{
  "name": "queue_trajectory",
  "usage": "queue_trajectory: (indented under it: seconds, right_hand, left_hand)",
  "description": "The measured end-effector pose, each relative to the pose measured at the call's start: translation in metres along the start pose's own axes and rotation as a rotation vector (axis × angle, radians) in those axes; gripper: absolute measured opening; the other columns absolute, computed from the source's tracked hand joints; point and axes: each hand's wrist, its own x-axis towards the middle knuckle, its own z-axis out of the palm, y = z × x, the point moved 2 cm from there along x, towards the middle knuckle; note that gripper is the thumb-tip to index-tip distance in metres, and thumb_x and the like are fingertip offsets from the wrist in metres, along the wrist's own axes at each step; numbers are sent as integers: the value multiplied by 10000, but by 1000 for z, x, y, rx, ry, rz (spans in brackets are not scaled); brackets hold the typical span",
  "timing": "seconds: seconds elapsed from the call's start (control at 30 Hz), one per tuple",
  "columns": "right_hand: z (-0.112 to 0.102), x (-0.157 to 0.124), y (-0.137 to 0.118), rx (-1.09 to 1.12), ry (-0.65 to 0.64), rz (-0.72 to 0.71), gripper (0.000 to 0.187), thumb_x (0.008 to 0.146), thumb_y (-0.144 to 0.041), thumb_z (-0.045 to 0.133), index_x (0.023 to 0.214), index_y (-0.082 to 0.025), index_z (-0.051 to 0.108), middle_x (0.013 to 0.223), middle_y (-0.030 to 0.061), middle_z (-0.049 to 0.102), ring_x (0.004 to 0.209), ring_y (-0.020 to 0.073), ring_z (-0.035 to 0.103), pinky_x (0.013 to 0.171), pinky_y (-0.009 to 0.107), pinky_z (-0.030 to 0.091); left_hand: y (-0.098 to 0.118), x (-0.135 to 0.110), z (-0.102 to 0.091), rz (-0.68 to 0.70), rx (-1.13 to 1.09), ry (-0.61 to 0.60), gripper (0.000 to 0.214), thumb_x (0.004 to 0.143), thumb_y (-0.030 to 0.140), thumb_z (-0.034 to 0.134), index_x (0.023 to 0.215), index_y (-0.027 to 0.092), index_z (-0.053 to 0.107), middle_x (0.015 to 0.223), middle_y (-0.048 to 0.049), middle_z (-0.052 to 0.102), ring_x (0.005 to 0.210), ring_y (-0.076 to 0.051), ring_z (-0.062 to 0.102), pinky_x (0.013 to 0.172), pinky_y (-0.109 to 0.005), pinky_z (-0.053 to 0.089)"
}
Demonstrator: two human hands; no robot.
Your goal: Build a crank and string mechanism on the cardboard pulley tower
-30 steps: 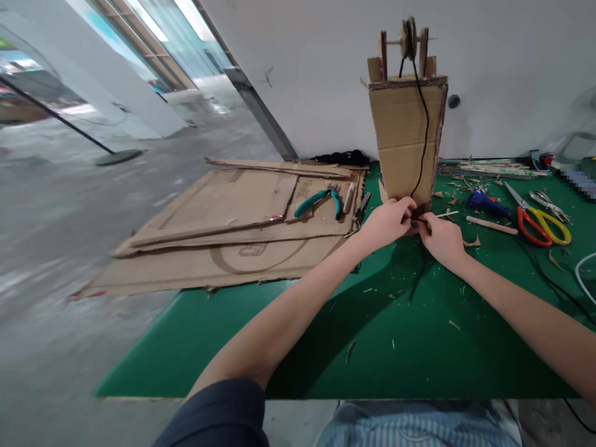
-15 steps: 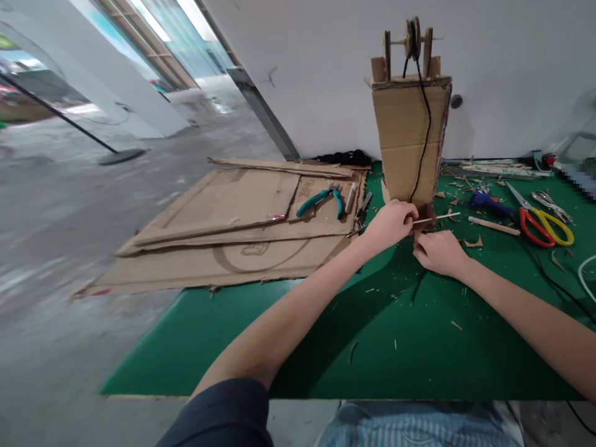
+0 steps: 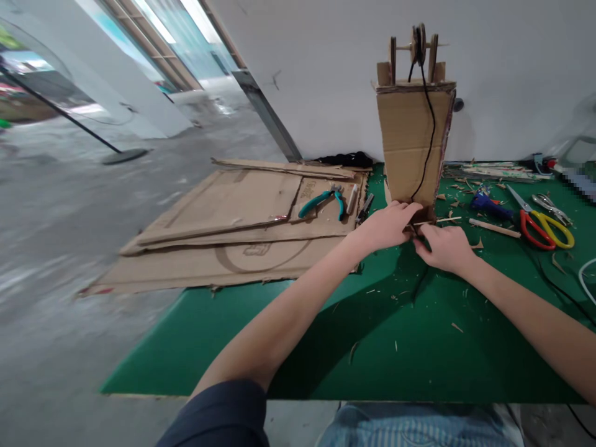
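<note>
A tall cardboard tower [image 3: 410, 143] stands on the green mat [image 3: 298, 335], with a wooden spool [image 3: 418, 45] on top. A black string [image 3: 431, 133] runs from the spool down the tower's front to its base. My left hand [image 3: 386, 226] rests closed at the foot of the tower, pinching a thin wooden stick [image 3: 440, 220] that pokes out to the right. My right hand [image 3: 444, 246] is closed just beside it, fingertips pinching the black string by the base. The string's loose end [image 3: 418, 282] trails toward me on the mat.
Flat cardboard sheets [image 3: 233, 217] lie at the left with teal pliers [image 3: 323, 198] and a small tool on them. Red-and-yellow scissors [image 3: 540, 220], a blue glue gun [image 3: 484, 202], a wooden rod [image 3: 493, 228] and scraps lie at the right. A white wall stands behind.
My right hand drew back toward me from the tower's base, then returned to it beside my left hand. The left hand stayed at the foot of the tower.
</note>
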Motion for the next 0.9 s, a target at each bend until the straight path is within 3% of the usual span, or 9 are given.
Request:
queue_trajectory:
  seconds: [0.1, 0.17, 0.3, 0.43, 0.63, 0.9]
  right_hand:
    - [-11, 4, 18, -40, 165, 23, 333, 968, -263, 341, 1069, -137, 632, 966, 118, 694, 867, 226, 599, 655, 316, 330]
    - [-17, 8, 32, -103, 195, 46, 346, 969, -239, 342, 1133, -122, 623, 1049, 139, 675, 980, 255, 562, 734, 331, 349]
    - [-17, 13, 55, -180, -9, -19, 362, 995, -264, 334, 997, -134, 671, 1019, 133, 675, 1018, 276, 535, 812, 372, 328]
    - [-11, 16, 63, -163, -186, -107, 379, 1012, -248, 315, 974, -141, 676, 1017, 135, 683, 1011, 266, 538, 804, 365, 317]
    - [-6, 18, 63, -166, -186, -125, 322, 1006, -238, 373, 985, -141, 680, 1021, 124, 683, 1015, 274, 546, 802, 366, 338]
    - [-2, 18, 67, -46, -110, -257, 296, 986, -204, 404, 934, -101, 677, 922, 134, 650, 920, 254, 547, 898, 362, 395]
  left_hand:
    - [0, -1, -5, -58, -13, -11, 512, 854, 240, 562, 1351, 189, 446, 1134, -129, 649, 1049, -253, 622, 859, -348, 505]
    - [-1, 0, -6, -73, -22, -13, 486, 853, 228, 543, 1334, 181, 483, 1054, -115, 673, 974, -234, 644, 821, -325, 509]
    - [-4, 5, 0, -41, -49, -6, 293, 861, 194, 476, 1083, 192, 667, 941, -79, 708, 915, -201, 651, 823, -299, 509]
    - [-6, 9, 6, -102, -56, 29, 256, 838, 187, 483, 925, 201, 723, 933, -64, 731, 883, -199, 659, 829, -318, 518]
    - [-5, 10, 8, -155, -79, 41, 277, 826, 179, 483, 937, 205, 735, 960, -59, 746, 875, -213, 664, 813, -336, 524]
    - [-8, 11, 7, -156, -122, 44, 268, 816, 168, 505, 935, 197, 744, 959, -59, 747, 851, -197, 658, 830, -325, 524]
